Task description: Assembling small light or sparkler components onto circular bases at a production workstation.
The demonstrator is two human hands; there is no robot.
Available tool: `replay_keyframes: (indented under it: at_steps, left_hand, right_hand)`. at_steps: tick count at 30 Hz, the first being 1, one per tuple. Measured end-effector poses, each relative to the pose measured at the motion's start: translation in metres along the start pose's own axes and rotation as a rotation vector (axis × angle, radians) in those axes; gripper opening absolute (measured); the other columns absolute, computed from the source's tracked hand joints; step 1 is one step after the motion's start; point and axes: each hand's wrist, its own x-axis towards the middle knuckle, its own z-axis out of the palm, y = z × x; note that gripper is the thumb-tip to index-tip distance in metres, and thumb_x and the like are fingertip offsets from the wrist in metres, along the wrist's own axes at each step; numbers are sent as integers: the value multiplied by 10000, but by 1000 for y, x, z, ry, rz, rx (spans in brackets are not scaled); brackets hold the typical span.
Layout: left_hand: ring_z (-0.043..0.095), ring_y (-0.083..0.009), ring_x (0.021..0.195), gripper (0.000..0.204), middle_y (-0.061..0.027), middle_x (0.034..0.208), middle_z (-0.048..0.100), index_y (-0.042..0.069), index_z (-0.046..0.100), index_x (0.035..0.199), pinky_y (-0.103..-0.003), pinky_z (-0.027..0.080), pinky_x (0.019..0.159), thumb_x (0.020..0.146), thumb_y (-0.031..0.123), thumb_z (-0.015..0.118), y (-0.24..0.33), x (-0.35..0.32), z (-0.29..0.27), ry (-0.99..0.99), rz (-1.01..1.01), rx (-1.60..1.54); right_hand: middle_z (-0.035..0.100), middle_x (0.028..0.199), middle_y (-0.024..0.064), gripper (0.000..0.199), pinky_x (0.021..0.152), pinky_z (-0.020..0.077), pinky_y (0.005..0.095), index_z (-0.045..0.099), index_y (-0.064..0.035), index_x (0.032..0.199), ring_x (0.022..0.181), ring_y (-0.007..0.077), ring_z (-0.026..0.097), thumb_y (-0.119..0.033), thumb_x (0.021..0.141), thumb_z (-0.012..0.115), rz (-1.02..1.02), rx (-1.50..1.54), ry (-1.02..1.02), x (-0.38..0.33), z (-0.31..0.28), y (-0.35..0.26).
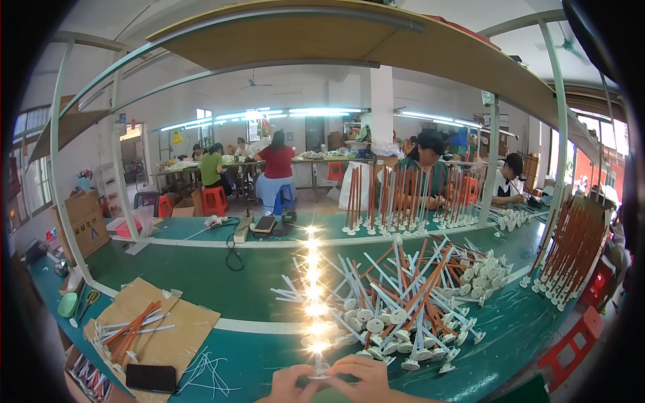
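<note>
Close in front of me, a glowing LED stick stands upright with a row of bright warm lights along it. Its clear round base is pinched between the fingertips of my left hand and my right hand. Glare hides the stick's own surface. Just to the right lies a large pile of white and orange-brown sticks with white round bases. Left of my hands, several loose thin white wires rest on the green table, beside a black phone.
A cardboard sheet bears a few sticks at left, near scissors and a green bowl. Upright sticks line the far side; more stand in a bundle at right. Another phone lies ahead. Co-workers sit beyond.
</note>
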Motion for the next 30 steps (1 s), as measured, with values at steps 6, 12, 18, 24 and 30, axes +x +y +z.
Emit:
replay_keyframes:
  at_steps: [6,12,18,24,30]
  left_hand:
    - [653,-158,700,235,-93,854,661,28,619,1038,-274,519,622,824,26,715,-3,0,2,32,82,7]
    - [719,-244,742,306,-141,892,718,37,656,1105,-309,552,655,809,75,722,-16,10,-8,-98,136,18]
    - [661,-131,727,284,-93,869,678,26,610,1135,-284,529,647,860,22,678,-3,3,16,95,-146,-323]
    - [693,-250,761,417,-174,980,698,41,589,1254,-327,544,697,854,107,686,0,6,1,-130,105,53]
    - [729,-280,879,453,-166,1007,719,51,605,1284,-308,560,721,847,112,708,13,27,-13,-206,75,17]
  right_hand:
    - [685,815,114,128,648,531,325,705,-31,826,709,260,674,-54,726,782,-30,-15,2,0,1,4]
    - [684,823,111,136,635,531,336,699,-39,828,708,267,670,-62,724,785,-17,-50,-22,-1,0,5]
    - [687,828,106,136,637,534,350,709,-46,851,704,279,665,-39,728,766,-233,-119,25,1,-1,10]
    - [692,844,109,178,629,529,359,710,-47,875,709,291,662,-11,711,769,-239,-117,28,2,1,8]
    - [712,825,84,148,616,532,327,739,-67,907,689,280,679,-49,760,750,-147,-76,-77,1,-2,25]
